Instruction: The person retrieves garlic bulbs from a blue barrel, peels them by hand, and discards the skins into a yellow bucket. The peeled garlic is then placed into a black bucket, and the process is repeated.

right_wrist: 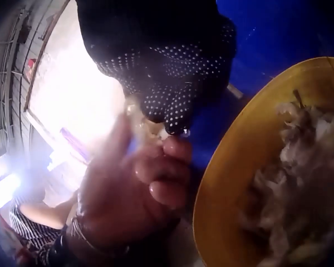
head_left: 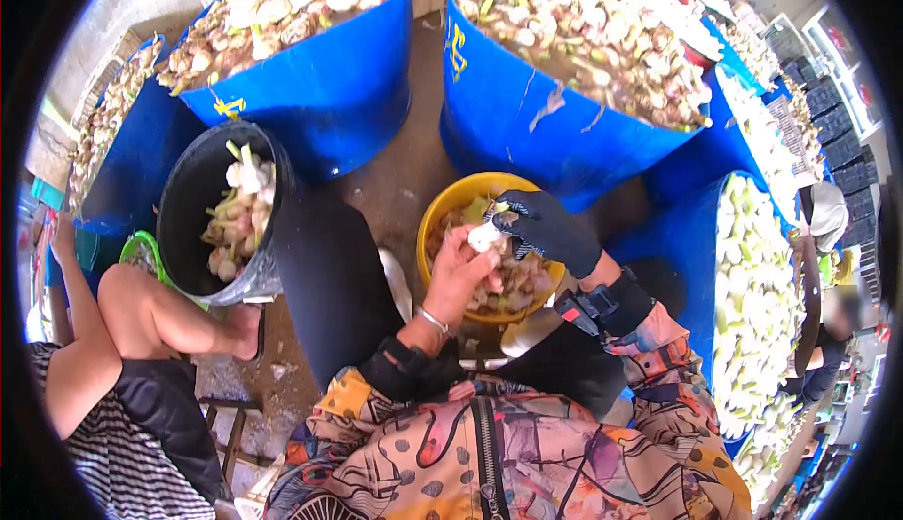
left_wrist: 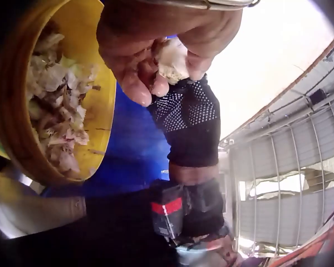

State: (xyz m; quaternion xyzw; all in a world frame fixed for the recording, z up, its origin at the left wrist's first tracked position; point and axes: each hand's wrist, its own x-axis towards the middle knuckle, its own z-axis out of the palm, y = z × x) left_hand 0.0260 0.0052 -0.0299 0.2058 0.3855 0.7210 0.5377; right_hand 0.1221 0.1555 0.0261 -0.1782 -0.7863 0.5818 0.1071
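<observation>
Over the yellow bucket (head_left: 429, 208), my bare left hand (head_left: 458, 275) grips a white garlic bulb (head_left: 483, 237) between thumb and fingers. My right hand (head_left: 550, 227) wears a black glove with white dots, and its curled fingers hold the bulb's other side. From the left wrist, the bulb (left_wrist: 173, 60) shows pale between the bare fingers, the gloved hand (left_wrist: 186, 108) just below it. In the right wrist view the dotted fingertips (right_wrist: 175, 114) cover much of the bulb. Loose garlic skins (left_wrist: 58, 105) fill part of the bucket.
A black bucket (head_left: 179, 238) with whole garlic bulbs (head_left: 246, 214) stands at my left, beside a seated person's bare leg (head_left: 160, 308). Large blue tubs (head_left: 315, 111) heaped with garlic stand ahead, and another blue tub (head_left: 673, 257) is at my right.
</observation>
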